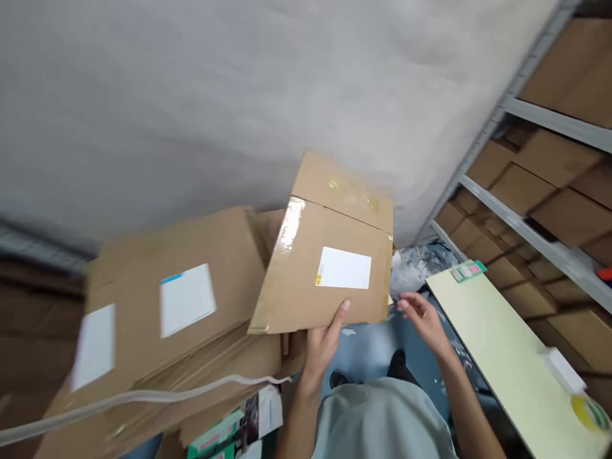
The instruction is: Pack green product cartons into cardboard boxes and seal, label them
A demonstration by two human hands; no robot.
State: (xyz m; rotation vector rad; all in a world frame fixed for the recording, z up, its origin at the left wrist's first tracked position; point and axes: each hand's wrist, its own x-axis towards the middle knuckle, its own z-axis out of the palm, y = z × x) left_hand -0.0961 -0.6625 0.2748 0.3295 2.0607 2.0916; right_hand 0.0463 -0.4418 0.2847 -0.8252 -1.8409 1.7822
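Note:
A flattened cardboard box (282,299) with a white label (343,268) and strips of clear tape is held up in front of me. My left hand (325,338) grips its lower edge, thumb on the front face; the other fingers are hidden behind it. Just right of the box's lower corner is my right hand (423,319), apart from the cardboard. Its fingers are loosely curled, and I see nothing in them. More flattened cardboard (138,268) with white labels leans to the left.
A pale narrow table (497,338) on the right bears a green-and-pink package (469,271), a white box (564,370) and a tape roll (590,413). Metal shelves (516,210) hold cardboard boxes. Clear plastic (415,264) lies by the wall. A white strip (157,396) crosses the lower left.

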